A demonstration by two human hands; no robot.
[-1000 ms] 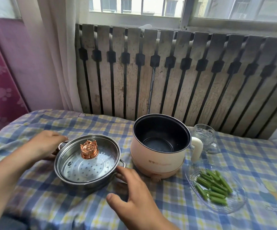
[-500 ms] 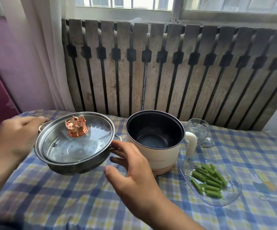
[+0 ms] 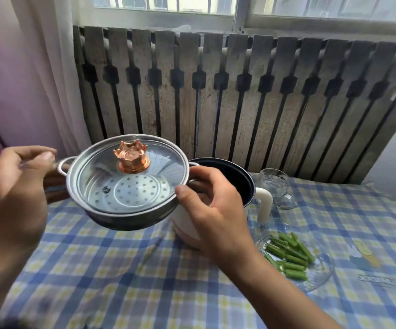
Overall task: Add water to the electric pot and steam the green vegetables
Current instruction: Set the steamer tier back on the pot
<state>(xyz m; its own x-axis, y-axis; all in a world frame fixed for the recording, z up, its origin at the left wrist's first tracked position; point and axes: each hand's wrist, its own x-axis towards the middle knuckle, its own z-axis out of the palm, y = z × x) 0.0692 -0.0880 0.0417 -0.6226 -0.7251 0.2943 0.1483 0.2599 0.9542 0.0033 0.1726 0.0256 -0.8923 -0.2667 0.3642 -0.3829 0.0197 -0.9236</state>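
Observation:
A steel steamer basket point(image 3: 130, 216) with a glass lid point(image 3: 128, 184) and a copper crown knob point(image 3: 132, 159) hangs in the air above the table, tilted toward me. My left hand point(image 3: 16, 195) grips its left handle and my right hand point(image 3: 213, 207) holds its right handle. Behind my right hand stands the cream electric pot point(image 3: 244, 186), open, with a dark inside and a white side handle. A glass cup of water point(image 3: 275, 186) is to the right of the pot. Cut green vegetables point(image 3: 287, 255) lie on a clear glass plate point(image 3: 320, 276) at the right.
A blue and yellow checked cloth point(image 3: 121, 281) covers the table. A slatted wooden radiator cover point(image 3: 239, 103) stands behind it under a window. A white curtain point(image 3: 49, 67) hangs at the left.
Both hands have lifted the steamer basket off the table and carried it up and to the right, close to the pot. The camera view has tipped down and nearer.

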